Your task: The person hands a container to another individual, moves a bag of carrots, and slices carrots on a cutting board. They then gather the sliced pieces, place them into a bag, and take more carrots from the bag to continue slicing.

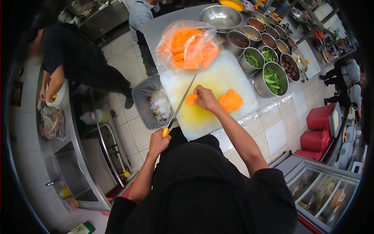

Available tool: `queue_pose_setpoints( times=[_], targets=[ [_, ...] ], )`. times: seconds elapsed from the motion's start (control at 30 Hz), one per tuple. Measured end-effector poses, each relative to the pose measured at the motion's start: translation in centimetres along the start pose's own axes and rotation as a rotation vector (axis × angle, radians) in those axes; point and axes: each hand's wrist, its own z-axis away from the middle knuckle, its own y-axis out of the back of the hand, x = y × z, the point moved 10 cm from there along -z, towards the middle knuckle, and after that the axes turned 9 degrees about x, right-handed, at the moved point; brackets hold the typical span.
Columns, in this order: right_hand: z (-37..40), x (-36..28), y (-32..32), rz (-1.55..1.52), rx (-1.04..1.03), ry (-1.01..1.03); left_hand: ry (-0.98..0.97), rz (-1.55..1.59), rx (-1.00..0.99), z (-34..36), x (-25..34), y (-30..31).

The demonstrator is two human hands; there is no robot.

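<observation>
My left hand [159,142] is wrapped round the yellow handle of a long knife [183,98], its blade slanting up across the left part of a white cutting board [243,84]. Over the board, my right hand [205,98] has its fingers bent together at an orange carrot piece [191,100], just right of the blade. A small pile of carrot slices [231,101] lies to the right of that hand. Beyond the blade's tip, a clear plastic bag [189,45] holds shredded and larger orange pieces. A yellow stain covers the board's middle.
A grey bin [150,103] with a whitish bag stands left of the board. Several metal pots [270,79] of cut vegetables line the right side. A steel bowl [221,17] sits behind. A person in black [74,58] works at the left counter; other people stand farther off.
</observation>
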Motion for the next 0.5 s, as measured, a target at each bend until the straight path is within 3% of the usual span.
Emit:
queue_pose_setpoints(
  times=[0.13,0.2,0.4,0.5],
  targets=[
    [-0.9,-0.9,0.9,0.012,0.075,0.099,0.01,-0.021,0.021,0.4,0.0,0.7],
    [-0.6,-2.3,2.7,0.067,0.195,0.341,-0.01,-0.026,0.041,0.3,-0.5,0.6],
    [2.5,1.3,10.9,0.127,0.15,-0.048,-0.024,-0.027,0.08,0.6,-1.0,0.8],
    [4.9,2.2,12.1,0.273,0.154,0.052,-0.008,-0.033,0.049,0.8,-0.2,1.3]
  ],
)
